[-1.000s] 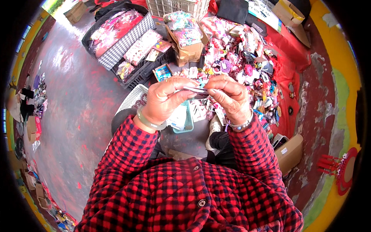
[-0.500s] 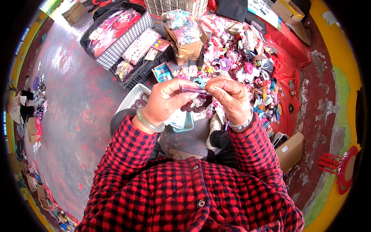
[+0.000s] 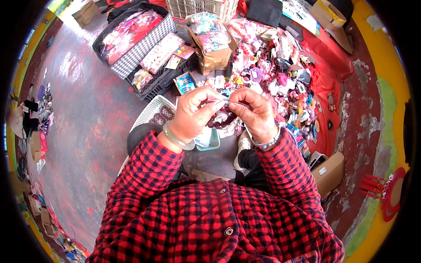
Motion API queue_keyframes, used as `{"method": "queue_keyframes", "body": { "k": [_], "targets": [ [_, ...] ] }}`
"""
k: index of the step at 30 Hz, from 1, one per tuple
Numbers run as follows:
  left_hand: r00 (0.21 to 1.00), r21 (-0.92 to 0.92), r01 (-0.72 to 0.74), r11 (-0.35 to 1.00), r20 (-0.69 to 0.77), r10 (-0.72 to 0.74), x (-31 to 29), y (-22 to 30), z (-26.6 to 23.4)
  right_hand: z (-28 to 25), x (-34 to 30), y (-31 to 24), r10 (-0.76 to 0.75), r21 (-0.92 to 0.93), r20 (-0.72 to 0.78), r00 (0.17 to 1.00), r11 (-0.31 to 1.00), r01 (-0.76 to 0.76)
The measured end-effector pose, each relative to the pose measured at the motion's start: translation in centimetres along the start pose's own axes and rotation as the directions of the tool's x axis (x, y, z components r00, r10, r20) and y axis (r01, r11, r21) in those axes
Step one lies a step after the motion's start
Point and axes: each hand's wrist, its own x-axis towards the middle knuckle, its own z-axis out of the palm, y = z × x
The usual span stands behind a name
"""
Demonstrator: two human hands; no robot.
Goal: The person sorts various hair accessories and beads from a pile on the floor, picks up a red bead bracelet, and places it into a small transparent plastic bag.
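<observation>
My left hand [image 3: 192, 115] and my right hand [image 3: 258, 116] are close together in front of me, thumbs and fingers pinched on the top edge of a small clear plastic bag [image 3: 224, 100]. Below the fingers hangs a bracelet of dark red beads [image 3: 216, 124], apparently inside the bag, though the thin film makes this hard to tell. Beneath and to the left stands a white plastic basket [image 3: 147, 111], where more dark red beaded bracelets [image 3: 162, 116] lie. A light-blue basket [image 3: 209, 147] sits below my hands, partly covered by white paper or packaging.
A large pile of hair accessories and trinkets [image 3: 280, 74] spreads over red cloth at the right. Beyond my hands are an open cardboard box [image 3: 215, 60] of bagged goods, a black crate [image 3: 155, 90] and a houndstooth-patterned bin [image 3: 144, 46]. Another cardboard box [image 3: 330, 173] stands near my right elbow.
Both hands have drawn closer together along the bag's top edge. The right hand has shifted slightly left, and the left hand slightly right.
</observation>
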Motion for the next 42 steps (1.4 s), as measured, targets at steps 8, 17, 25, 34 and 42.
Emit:
{"method": "queue_keyframes", "body": {
  "k": [8,17,25,34,42],
  "targets": [
    [0.973,-0.105,0.195,0.975,0.149,-0.179,0.5,-0.7,-0.6,-0.7,0.0,-0.1,0.111,-0.109,-0.013,0.994,0.988,-0.112],
    [0.981,-0.060,0.195,0.979,0.023,-0.194,0.7,-1.9,-0.4,-0.3,0.3,0.0,0.240,-0.028,-0.050,0.970,0.970,-0.241],
    [0.996,0.060,0.041,0.997,-0.084,-0.036,0.3,-2.9,0.5,-0.2,0.4,-0.2,-0.103,-0.426,0.003,0.995,0.900,0.095],
    [0.995,0.057,0.043,0.997,-0.090,-0.038,0.3,-3.2,1.0,0.1,0.0,0.3,-0.032,-0.330,-0.029,0.999,0.944,0.021],
    [0.981,-0.213,0.191,0.958,0.000,-0.195,0.6,-2.6,0.6,-0.3,0.1,0.5,-0.039,-0.198,0.016,0.999,0.979,0.042]
  ]
}}
